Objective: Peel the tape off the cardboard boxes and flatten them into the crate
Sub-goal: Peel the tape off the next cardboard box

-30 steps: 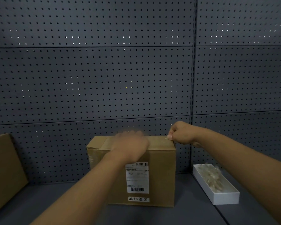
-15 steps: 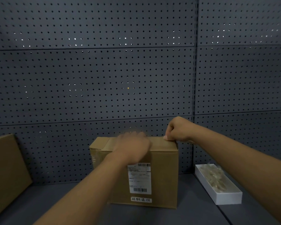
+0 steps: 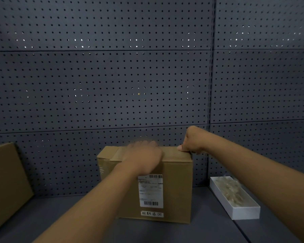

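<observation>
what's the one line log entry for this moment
left hand on box top | right hand pinching at right top edge | tape on

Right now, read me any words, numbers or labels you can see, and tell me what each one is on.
White shipping label on the front of the cardboard box: barcodes at top and bottom, printed lines too small and blurred to read.
Small white strip label below it, near the bottom edge of the box: about four handwritten-style characters, not legible enough to quote.
Left side of the box: faint print, unreadable.
No text elsewhere.
</observation>
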